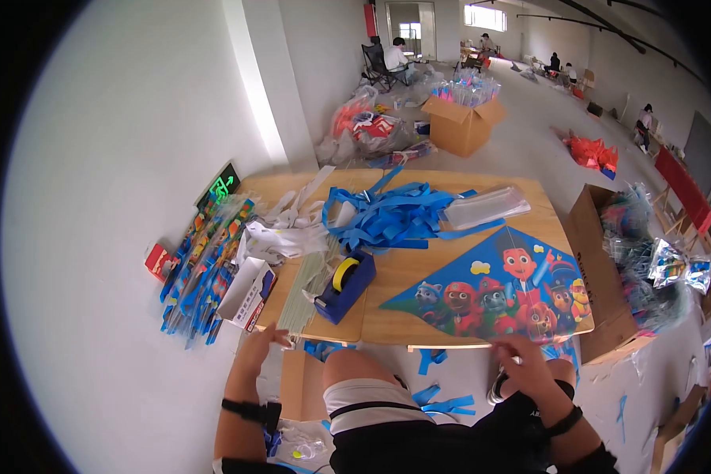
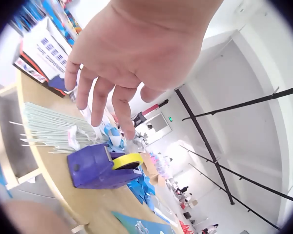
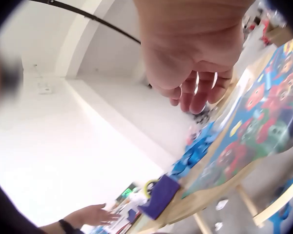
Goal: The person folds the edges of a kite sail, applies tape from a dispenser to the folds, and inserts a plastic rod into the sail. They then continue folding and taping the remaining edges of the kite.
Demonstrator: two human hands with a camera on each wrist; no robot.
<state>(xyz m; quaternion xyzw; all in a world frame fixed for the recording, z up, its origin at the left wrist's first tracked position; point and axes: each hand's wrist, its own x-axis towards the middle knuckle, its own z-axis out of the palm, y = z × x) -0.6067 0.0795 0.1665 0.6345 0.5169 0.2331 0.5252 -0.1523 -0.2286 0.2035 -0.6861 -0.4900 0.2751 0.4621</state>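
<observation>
My left hand (image 1: 259, 351) hangs at the table's front edge with its fingers loosely spread and holding nothing. Close to its fingertips lies a bundle of thin pale rods (image 1: 299, 306). Beside the rods stands a purple-blue tape dispenser (image 2: 95, 168) with a roll of yellow tape (image 2: 128, 161). On the right, a kite (image 1: 482, 288) printed with cartoon dogs and a figure in a cap lies flat, its lower edge along the table edge. My right hand (image 1: 523, 365) is near that lower edge; in the right wrist view its fingers bend loosely with nothing in them.
Blue strips (image 1: 395, 212) lie heaped at the table's back, beside white strips (image 1: 284, 233) and clear plastic sleeves (image 1: 490, 207). A small white box (image 1: 246, 291) and packed kites (image 1: 205, 272) are at left. A large carton (image 1: 596, 276) stands right. Several people sit farther off.
</observation>
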